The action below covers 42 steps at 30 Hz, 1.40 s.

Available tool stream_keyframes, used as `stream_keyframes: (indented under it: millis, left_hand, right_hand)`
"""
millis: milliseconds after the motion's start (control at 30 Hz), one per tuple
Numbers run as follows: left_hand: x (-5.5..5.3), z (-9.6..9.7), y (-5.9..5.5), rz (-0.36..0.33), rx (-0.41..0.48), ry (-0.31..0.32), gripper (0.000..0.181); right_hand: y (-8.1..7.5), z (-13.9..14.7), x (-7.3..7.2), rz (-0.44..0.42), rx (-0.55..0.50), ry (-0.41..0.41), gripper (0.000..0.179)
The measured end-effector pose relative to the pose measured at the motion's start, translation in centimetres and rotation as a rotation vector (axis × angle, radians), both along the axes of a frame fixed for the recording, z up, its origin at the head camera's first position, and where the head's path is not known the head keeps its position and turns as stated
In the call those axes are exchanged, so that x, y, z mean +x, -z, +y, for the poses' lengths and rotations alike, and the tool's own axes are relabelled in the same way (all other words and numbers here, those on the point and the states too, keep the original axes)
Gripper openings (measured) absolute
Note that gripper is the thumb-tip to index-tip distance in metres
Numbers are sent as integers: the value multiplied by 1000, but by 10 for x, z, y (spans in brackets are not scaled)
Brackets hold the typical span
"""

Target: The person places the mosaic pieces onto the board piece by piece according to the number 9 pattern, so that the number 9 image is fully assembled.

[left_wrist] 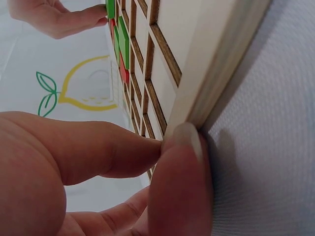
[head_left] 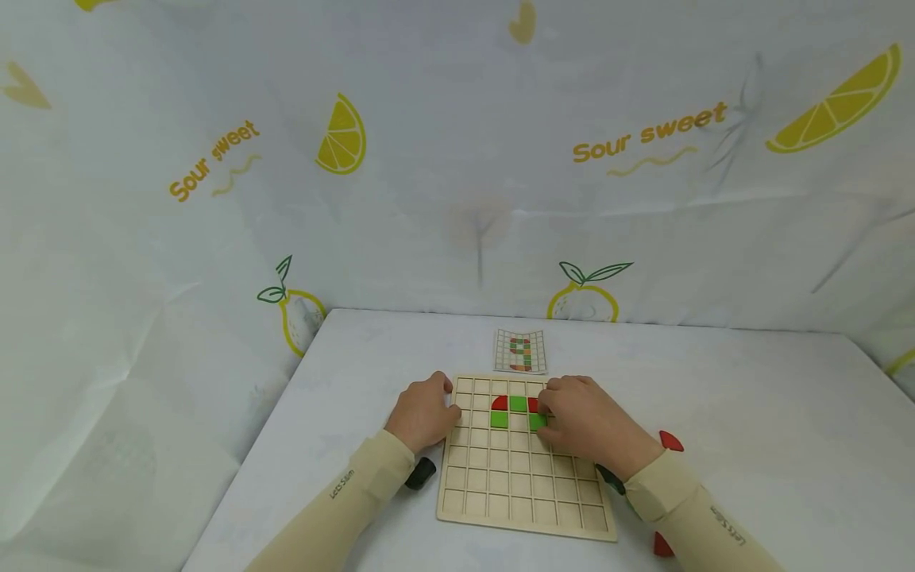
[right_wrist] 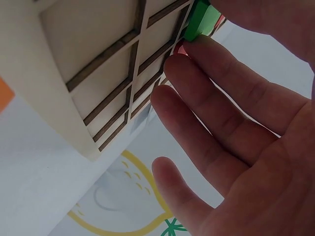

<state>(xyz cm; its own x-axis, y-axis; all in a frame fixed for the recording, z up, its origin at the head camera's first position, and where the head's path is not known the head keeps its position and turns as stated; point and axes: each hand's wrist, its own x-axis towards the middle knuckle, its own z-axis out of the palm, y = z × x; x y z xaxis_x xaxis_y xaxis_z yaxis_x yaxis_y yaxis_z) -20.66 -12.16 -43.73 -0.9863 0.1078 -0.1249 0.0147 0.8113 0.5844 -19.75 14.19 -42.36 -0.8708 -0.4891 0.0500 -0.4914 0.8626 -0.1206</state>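
Note:
A pale wooden grid board (head_left: 498, 483) lies on the table. My left hand (head_left: 423, 413) grips its left edge; the left wrist view has the thumb and a finger at the rim (left_wrist: 199, 110). In the upper cells sit a red rounded tile (head_left: 500, 403), a green square tile (head_left: 518, 403), another red tile (head_left: 533, 405) and a second green square (head_left: 499, 419) below the first red one. With thumb and index finger, my right hand (head_left: 586, 417) pinches a green square tile (right_wrist: 202, 22) at the right of this group, the other fingers extended over the board.
Behind the board lies a paper card (head_left: 503, 357) printted with a grid of coloured shapes. Red pieces (head_left: 670, 441) lie on the table to the right, partly behind the right forearm. An orange piece (right_wrist: 5, 96) shows beside the board in the right wrist view.

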Motion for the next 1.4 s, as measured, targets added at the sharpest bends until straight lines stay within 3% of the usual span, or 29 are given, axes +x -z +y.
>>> stream_keyframes:
  millis: [900,1133,1400]
  left_hand:
    - [1,2,-3,10,-20,-5,33]
    - [0,5,-2,-11,-22,-10,34]
    - [2,2,-3,-22,-28,-17,36]
  right_hand:
    - [-5,6,0,-3,-37,8,13]
    - [-12,34,7,-49,-53,76,18]
    - [-16,90,21,-69,-43,142,21]
